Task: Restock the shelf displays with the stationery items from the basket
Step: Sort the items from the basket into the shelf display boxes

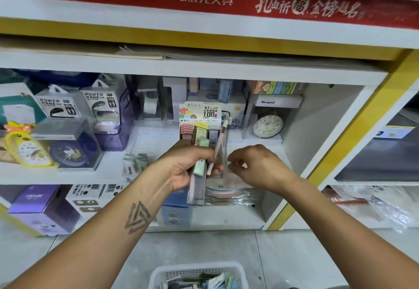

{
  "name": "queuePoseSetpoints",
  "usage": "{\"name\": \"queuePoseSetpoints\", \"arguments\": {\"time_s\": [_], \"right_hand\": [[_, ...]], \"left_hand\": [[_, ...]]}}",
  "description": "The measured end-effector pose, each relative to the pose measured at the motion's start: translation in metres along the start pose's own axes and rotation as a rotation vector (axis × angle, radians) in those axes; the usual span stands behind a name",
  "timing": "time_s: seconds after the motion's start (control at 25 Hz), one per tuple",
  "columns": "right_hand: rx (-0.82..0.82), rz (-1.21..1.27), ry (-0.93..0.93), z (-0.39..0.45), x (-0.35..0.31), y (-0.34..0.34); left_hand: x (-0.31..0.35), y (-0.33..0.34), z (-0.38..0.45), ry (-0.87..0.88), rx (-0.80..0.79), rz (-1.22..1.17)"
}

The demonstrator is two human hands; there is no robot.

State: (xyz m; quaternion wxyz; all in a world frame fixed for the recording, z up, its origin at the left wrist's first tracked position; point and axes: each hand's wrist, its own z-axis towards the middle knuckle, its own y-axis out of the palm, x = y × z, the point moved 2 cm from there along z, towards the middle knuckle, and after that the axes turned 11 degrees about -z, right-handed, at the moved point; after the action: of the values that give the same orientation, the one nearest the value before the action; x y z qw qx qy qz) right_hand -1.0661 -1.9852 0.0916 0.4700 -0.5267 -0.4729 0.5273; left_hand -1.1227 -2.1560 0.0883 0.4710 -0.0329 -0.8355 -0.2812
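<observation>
Left hand (190, 166): curled round a stack of flat stationery packs (199, 170), thumb on the front, held up before the middle shelf.
Stack: long axis near upright, top leaning slightly right and away; exact count of packs not readable, several edges visible at the lower end.
Front of stack: pale green pack (200, 159) and a pink pen-like stick (216, 150), both lengthwise with the stack, tops pointing up toward the shelf.
Right hand (251, 164): just right of the stack, fingers loosely bent toward it, thumb and forefinger close together; whether anything is pinched cannot be told, clear wrapping blurred there.
Behind the hands: display box of lead refills (200, 118) on the middle shelf (260, 143), header card marked 0.7 HB 100, upright.
Right of the hands: one round clock (266, 126) in a clear box.
Left of the hands: two power bank boxes (79, 105), one yellow duck clock (27, 150), one dark round clock (68, 152).
Below the hands: white basket (197, 275) on the floor, mixed small packs inside, count unclear.
</observation>
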Motion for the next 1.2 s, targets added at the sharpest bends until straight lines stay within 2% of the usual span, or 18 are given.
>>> {"name": "queuePoseSetpoints", "arguments": {"time_s": [0.08,0.16,0.24,0.32,0.4,0.48,0.52,0.64,0.72,1.2], "right_hand": [[0.158,0.498,0.176,0.006,0.004,-0.013],[0.181,1.057,0.339,0.014,0.003,-0.016],[0.178,1.286,0.367,0.021,0.0,-0.017],[0.277,1.282,0.349,0.027,0.002,-0.022],[0.473,1.272,0.375,0.03,0.015,-0.032],[0.669,1.129,0.409,0.03,0.033,-0.042],[0.704,0.992,0.397,0.03,0.039,-0.042],[0.616,0.561,0.283,0.034,0.038,-0.027],[0.572,0.41,0.21,0.038,0.037,-0.016],[0.495,0.407,0.106,0.059,0.036,0.001]], "left_hand": [[-0.002,0.001,0.0,-0.003,-0.014,0.004],[-0.003,0.003,0.001,-0.019,-0.04,0.011],[-0.005,0.006,0.001,-0.054,-0.086,-0.007],[-0.006,0.007,0.003,-0.113,-0.141,-0.075],[-0.005,0.003,0.006,-0.163,-0.138,-0.157],[-0.002,-0.002,0.011,-0.17,-0.06,-0.181],[-0.001,-0.004,0.012,-0.156,-0.019,-0.162],[-0.002,-0.004,0.014,-0.168,0.02,-0.155],[-0.004,-0.002,0.014,-0.198,0.017,-0.183],[-0.005,-0.003,0.017,-0.247,-0.045,-0.263]]}}
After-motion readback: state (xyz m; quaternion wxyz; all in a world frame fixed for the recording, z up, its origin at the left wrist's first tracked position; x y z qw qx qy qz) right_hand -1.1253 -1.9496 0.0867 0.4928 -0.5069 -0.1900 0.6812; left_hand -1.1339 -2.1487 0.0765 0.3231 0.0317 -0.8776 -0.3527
